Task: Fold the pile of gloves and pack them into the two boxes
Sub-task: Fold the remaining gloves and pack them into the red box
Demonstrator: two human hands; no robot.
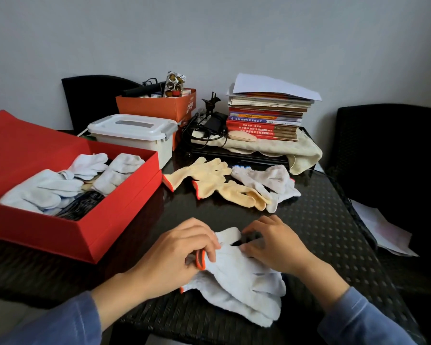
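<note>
A pair of white knit gloves with orange cuffs (244,280) lies on the dark table in front of me. My left hand (174,252) pinches the orange cuff end. My right hand (274,242) grips the upper edge of the same gloves. Beyond them lie two yellow gloves with orange cuffs (209,178) and a heap of grey-white gloves (271,180). The open red box (105,220) at the left holds several folded white gloves (50,188). A white plastic box (135,133) with its lid on stands behind it.
An orange carton (157,105) of odds and ends sits at the back. A stack of books (266,118) rests on a cloth (284,148) beside cables and a charger. Black chairs stand behind and at the right (388,150). Papers (381,227) lie off the table's right edge.
</note>
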